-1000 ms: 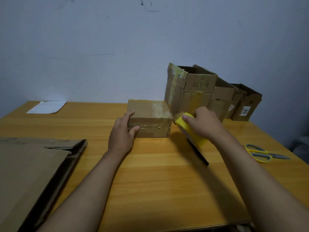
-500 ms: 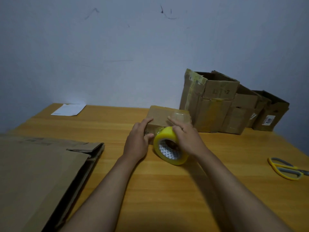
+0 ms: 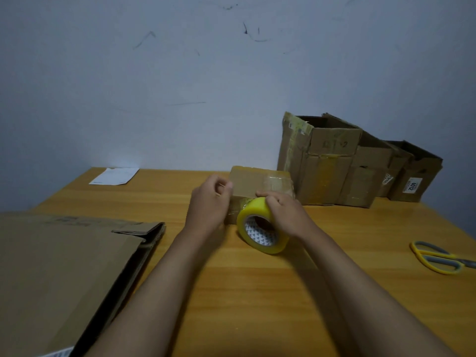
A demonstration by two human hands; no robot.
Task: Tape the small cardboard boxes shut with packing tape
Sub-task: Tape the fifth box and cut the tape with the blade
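On the wooden table the small cardboard box sits just past the yellow tape roll, which my right hand now grips while my left hand, lifted off the box, pinches what I take for the tape's end, so a fresh strip is starting.

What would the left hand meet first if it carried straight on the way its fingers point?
Probably the small cardboard box: the left hand is directly beside its near-left corner, fingers curled towards it; depth is uncertain.
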